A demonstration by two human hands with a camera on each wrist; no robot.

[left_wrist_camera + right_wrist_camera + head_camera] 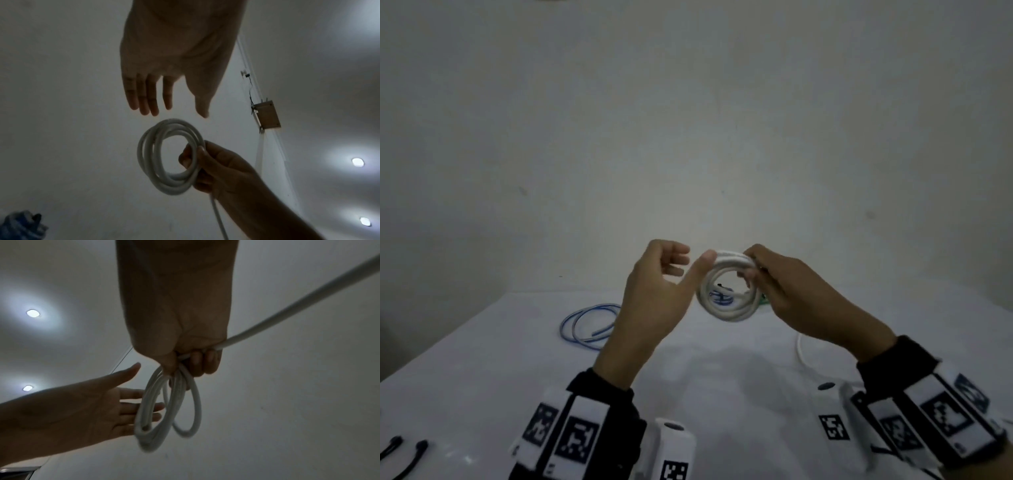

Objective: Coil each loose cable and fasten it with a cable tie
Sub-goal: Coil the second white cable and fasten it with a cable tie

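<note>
White cable (726, 310), wound into several loops, is held above the table (482, 359) in the right hand (801, 298), whose fingers are clenched around the coil's right side. Just left of it, the left hand (654, 294) is spread loose, grasping nothing. Black cable ties (414, 455) lie near left. Ideally, the trailing tail is wound in evenly and the loops pinched tight before tying.

The head camera looks forward and down from above at the bench (482, 359) and the wall behind it. Both wrist cameras sit low and close, looking up along the hands at the ceiling. All three views share the white coil (729, 291) (170, 155) (162, 410).
</note>
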